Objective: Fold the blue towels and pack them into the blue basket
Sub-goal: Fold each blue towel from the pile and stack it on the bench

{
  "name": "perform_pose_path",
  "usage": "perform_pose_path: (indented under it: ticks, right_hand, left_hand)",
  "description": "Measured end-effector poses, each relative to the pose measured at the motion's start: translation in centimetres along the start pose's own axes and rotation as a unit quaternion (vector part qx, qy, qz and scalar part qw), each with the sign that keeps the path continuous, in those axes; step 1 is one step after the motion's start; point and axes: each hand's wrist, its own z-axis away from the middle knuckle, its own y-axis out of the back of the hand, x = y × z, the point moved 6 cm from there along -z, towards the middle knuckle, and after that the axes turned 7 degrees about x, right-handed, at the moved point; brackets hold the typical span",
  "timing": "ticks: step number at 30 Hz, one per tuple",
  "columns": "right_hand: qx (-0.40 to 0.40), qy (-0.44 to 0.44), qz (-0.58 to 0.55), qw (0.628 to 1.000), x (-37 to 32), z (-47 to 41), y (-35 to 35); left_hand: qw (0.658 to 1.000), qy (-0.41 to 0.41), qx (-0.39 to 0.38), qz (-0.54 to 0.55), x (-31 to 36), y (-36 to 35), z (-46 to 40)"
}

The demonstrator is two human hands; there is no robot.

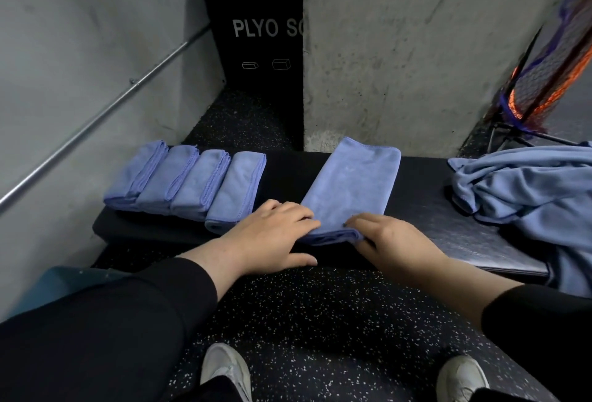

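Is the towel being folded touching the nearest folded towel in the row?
Apart. The head view shows bare dark bench top between the towel being folded and the nearest folded towel.

grey concrete walls (400,49) meet a speckled black rubber floor (336,321), with a metal rail (96,119) at left, a black plyo box (256,33) behind and a low black bench (288,177).

A single wide-angle camera worn on the person's head looks forward and steeply down, close over a low black table (416,196) set against a concrete pillar (416,49). Both forearms reach in from the bottom edge, the speckled floor (320,321) and two shoes fill the foreground, and the edges bend outward.
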Motion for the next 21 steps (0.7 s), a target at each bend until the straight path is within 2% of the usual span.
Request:
perform_pose_path:
  ticks: [4, 7, 10, 12, 17, 21]
  right_hand:
    - [-0.036, -0.109, -0.129, 0.985, 1.3, 0.2, 1.5]
    - [-0.030, -0.148, -0.182, 0.972, 2.2, 0.6, 2.7]
    - [-0.003, -0.179, -0.217, 0.960, 3.3, 0.6, 4.1]
    - [0.000, -0.200, -0.258, 0.945, 3.8, 0.7, 4.8]
    - [0.017, -0.214, -0.216, 0.952, 5.3, 1.6, 5.5]
    - [0.032, -0.245, -0.157, 0.956, 6.8, 0.9, 4.8]
  left_hand:
    - [0.999, 0.020, 0.019, 0.017, -0.3, 0.2, -0.8]
    - [0.989, 0.071, 0.062, 0.112, -1.0, 1.4, -1.5]
    - [0.940, 0.175, 0.062, 0.288, -1.3, 2.6, -1.8]
    - [0.904, 0.212, 0.052, 0.369, -0.9, 2.9, -2.2]
    - [0.862, 0.253, 0.055, 0.437, 0.1, 2.2, -3.3]
    - [0.851, 0.316, 0.086, 0.410, -0.7, 1.6, -4.7]
